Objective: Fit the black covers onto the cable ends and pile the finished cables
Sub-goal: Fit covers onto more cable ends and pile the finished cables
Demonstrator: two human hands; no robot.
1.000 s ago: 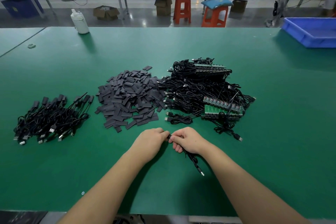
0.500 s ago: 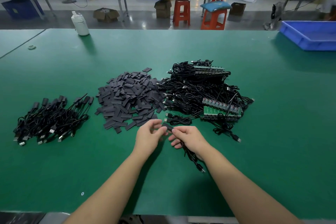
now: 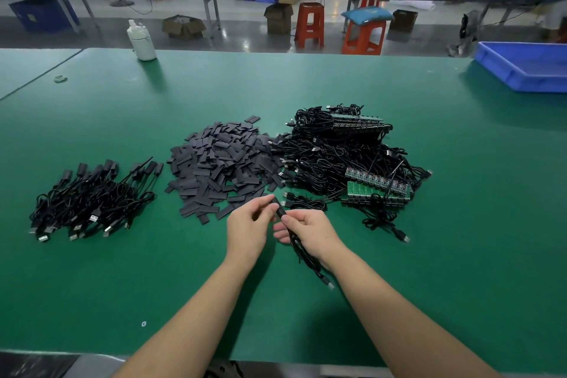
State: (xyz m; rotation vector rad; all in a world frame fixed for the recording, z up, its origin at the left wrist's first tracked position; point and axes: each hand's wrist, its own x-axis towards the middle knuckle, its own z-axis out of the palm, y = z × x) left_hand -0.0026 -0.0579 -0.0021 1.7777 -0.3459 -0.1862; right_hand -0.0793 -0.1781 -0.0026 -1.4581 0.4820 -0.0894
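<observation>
Holding the thin black cable (image 3: 302,250) near centre: right hand (image 3: 310,232) grips its bundled length, left hand (image 3: 248,225) pinches the flat black rubber cover (image 3: 277,207) at its far end. Cover's long axis runs far-left to near-right, in line with the cable; seating depth is hard to tell. Finished cable pile (image 3: 92,199) lies well left, nearer the left hand. Farther: loose cover heap (image 3: 221,163), then uncovered cables with green boards (image 3: 349,156).
</observation>
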